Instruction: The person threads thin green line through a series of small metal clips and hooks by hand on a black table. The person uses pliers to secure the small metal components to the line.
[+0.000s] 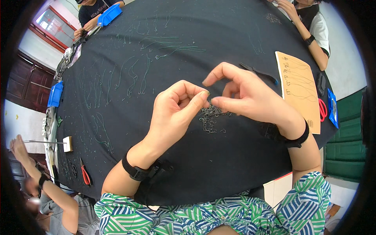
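Note:
Over the middle of the black-covered table (176, 164), my left hand (170, 111) is closed, thumb and forefinger pinched together. What sits at its fingertips is too small to make out. Just to its right is my right hand (250, 92), thumb and forefinger spread apart, with nothing visible between them. A pile of small dark fish hooks (209, 123) lies on the cloth beneath the hands, partly hidden by them. Beyond and to the left, green fishing lines (172, 49) with hooks at their ends are laid out across the cloth.
Dark pliers (260, 74) lie beyond my right hand. A tan cardboard sheet (301, 102) with hooks and lines, red-handled scissors (322, 110) and a blue packet (333, 107) are at right. Red-handled pliers (85, 174) lie left, near a blue bin (55, 94). Other people sit around the table.

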Demonstrator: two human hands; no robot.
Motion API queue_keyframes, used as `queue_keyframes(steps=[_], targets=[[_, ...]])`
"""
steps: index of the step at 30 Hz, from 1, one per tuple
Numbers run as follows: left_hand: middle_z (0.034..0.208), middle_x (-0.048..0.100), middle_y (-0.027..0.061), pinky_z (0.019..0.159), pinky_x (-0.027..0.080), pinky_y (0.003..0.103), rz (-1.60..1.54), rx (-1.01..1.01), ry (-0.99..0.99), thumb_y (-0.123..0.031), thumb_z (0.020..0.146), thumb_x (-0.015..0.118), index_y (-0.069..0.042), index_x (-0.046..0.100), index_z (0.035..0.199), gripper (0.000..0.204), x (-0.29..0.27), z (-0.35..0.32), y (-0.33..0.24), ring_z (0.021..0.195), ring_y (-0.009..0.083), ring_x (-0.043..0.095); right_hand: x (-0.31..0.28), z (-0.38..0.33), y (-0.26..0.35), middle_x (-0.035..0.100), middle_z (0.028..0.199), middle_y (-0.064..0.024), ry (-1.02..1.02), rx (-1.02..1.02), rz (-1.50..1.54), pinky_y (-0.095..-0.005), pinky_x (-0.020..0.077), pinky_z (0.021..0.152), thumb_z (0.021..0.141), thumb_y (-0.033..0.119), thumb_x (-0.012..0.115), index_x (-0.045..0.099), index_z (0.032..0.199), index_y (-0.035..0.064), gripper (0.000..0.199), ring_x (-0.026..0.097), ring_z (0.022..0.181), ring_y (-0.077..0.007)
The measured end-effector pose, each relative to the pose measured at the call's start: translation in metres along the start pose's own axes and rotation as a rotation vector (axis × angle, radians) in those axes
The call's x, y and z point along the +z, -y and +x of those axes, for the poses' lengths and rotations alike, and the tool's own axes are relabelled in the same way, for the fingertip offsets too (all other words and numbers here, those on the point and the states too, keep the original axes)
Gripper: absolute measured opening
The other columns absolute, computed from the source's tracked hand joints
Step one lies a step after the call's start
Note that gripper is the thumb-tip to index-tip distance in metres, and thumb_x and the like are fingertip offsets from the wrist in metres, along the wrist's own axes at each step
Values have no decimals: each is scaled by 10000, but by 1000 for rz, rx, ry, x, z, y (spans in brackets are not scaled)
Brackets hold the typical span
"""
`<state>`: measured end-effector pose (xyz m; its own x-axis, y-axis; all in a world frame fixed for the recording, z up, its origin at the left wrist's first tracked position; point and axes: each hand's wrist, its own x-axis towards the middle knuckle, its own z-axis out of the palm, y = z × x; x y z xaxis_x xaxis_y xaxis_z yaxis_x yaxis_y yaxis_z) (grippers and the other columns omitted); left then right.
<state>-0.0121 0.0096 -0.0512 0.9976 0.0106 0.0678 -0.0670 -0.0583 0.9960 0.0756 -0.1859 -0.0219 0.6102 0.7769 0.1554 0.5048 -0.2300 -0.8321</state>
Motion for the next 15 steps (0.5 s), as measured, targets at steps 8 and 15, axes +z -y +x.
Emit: queue_keyframes(steps=[8,15], targets=[[858,698,50,674,489,183,-83,21,-24,-110,969,640,23,641,999,137,1,0,-1,784,47,634,2,5,-8,663,970,-81,173,218,561,-214,538,687,938,86,642,487,1246,-12,358,670,829,-105],[865,696,44,725,490,196,1,2,-15,-139,978,637,-5,650,999,137,-2,0,-4,793,67,639,1,7,-15,657,829,-65,95,89,429,-243,509,658,931,127,619,569,1089,-30,228,624,737,-101]])
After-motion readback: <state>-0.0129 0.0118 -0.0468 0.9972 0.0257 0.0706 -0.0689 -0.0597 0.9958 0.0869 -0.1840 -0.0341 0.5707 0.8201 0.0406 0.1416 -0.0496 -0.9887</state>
